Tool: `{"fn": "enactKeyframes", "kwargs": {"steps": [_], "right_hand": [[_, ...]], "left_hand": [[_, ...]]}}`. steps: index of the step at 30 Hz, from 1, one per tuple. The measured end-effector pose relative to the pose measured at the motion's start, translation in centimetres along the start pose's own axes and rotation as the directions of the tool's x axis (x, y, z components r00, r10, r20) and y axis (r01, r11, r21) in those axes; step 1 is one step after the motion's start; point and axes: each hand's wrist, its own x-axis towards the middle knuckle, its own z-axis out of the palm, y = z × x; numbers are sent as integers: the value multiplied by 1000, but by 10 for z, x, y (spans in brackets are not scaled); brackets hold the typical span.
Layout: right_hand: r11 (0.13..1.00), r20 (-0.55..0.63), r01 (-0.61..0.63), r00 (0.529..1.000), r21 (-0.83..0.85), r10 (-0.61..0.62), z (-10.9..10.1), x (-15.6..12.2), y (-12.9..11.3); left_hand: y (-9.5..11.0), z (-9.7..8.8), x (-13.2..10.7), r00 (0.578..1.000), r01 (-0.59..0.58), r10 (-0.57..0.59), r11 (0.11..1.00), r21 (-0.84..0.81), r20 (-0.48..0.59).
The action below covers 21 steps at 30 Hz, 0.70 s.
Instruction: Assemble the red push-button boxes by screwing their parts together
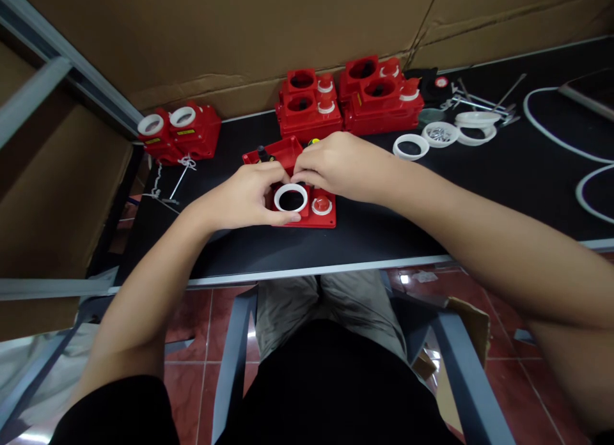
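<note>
A red plastic housing [319, 218] lies on the black table [364, 234] in front of me. A white ring [290, 197] sits in its round opening, and a small red-and-white cap [321, 205] is beside the ring. My left hand [247, 195] grips the housing's left side, fingers curled around the ring. My right hand [343, 167] reaches over from the right, its fingertips pinched on the ring's far edge. Behind the hands lies an open red tray part [275, 152].
Stacked red housings [350, 100] stand at the back against cardboard. Two more with white rings [180, 132] sit at back left. Loose white rings [410, 146], a dish of screws [439, 134], metal rods and white tubing [551, 135] lie to the right.
</note>
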Motion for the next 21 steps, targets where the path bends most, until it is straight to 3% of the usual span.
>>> {"fn": "enactKeyframes", "kwargs": {"steps": [6,12,16,21], "right_hand": [[991,88,89,991,97,-98,-24,-13,5],[994,93,68,993,88,-76,-23,-17,9],[995,122,20,992,95,-32,-26,-15,5],[992,209,-65,977,103,43,-37,-14,-3]], "left_hand": [[4,9,0,997,33,-31,999,21,-77],[5,14,-1,991,68,-65,997,27,-114],[4,10,-2,995,54,-53,999,1,-81],[0,2,-4,998,58,-52,987,-152,40]]}}
